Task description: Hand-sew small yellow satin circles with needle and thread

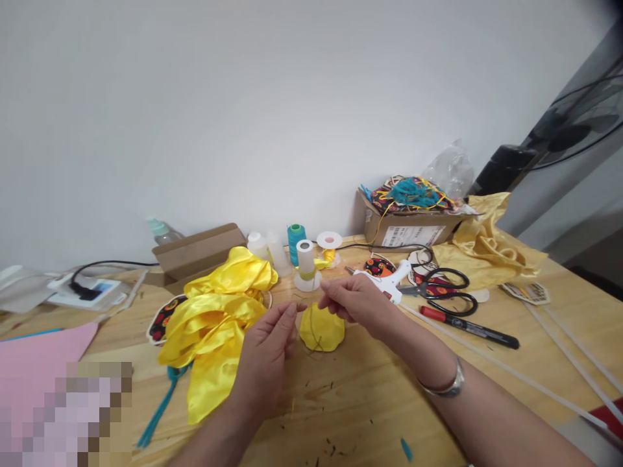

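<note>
My left hand [267, 350] and my right hand [357, 301] are raised close together over the wooden table [341, 402], each with thumb and fingertips pinched. A thin thread seems to run between them, too fine to make out clearly. Just below and between them lies a small round yellow satin piece [321, 329]. A heap of yellow satin ribbon [219, 318] lies left of my left hand. A silver bangle sits on my right wrist.
Behind the hands stand a white spool [306, 266], a teal thread cone [296, 241] and a white glue gun [389, 282]. Black scissors [450, 292] and a red-capped marker [467, 327] lie to the right. A cardboard box [403, 224] of fabric scraps, gold cloth [487, 250], pink paper [39, 353] and white sticks [559, 350] surround them.
</note>
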A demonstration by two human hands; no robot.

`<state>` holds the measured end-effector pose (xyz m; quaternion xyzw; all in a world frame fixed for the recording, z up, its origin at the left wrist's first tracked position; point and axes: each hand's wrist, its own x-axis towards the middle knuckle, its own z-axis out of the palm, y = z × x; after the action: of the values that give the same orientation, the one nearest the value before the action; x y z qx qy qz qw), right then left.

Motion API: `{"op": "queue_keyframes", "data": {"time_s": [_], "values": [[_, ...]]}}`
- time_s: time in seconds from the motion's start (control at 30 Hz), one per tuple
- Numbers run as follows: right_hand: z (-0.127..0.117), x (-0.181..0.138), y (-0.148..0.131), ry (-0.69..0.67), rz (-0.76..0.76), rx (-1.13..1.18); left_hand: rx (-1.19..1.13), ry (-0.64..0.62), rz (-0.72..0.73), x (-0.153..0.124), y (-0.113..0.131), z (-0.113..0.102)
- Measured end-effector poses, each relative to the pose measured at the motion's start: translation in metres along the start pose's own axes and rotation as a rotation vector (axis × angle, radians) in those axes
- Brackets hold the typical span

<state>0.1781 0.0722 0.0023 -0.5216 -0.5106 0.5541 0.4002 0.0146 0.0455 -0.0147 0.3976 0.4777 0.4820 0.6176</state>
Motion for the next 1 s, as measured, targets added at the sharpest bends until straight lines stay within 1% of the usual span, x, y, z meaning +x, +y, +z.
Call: {"op": "queue_keyframes", "data": {"time_s": [0.1, 0.2, 0.27, 0.4, 0.47, 0.57, 0.67, 1.0], "values": [[0.006, -0.005, -0.002, -0.124, 0.078, 0.026, 0.044, -0.024, 0.007, -0.001, -0.003, 0.0], [0.011, -0.007, -0.001, -0.152, 0.103, 0.027, 0.085, -0.075, -0.003, -0.002, -0.007, 0.0], [0.013, -0.006, 0.002, -0.129, 0.091, 0.062, 0.067, -0.099, -0.028, -0.002, -0.008, 0.0], [0.013, -0.002, 0.005, -0.01, 0.092, 0.12, -0.05, -0.17, -0.116, -0.001, -0.008, 0.0], [0.012, -0.001, 0.006, 0.024, 0.087, 0.159, -0.08, -0.211, -0.143, -0.001, -0.007, 0.0], [0.011, 0.001, 0.006, 0.044, 0.085, 0.209, -0.089, -0.242, -0.177, -0.001, -0.006, 0.0], [0.008, 0.004, 0.008, 0.063, 0.068, 0.209, -0.08, -0.258, -0.202, -0.001, -0.006, -0.001], [0.001, 0.005, 0.006, 0.09, -0.012, 0.237, -0.066, -0.248, -0.19, 0.0, -0.007, -0.002]]}}
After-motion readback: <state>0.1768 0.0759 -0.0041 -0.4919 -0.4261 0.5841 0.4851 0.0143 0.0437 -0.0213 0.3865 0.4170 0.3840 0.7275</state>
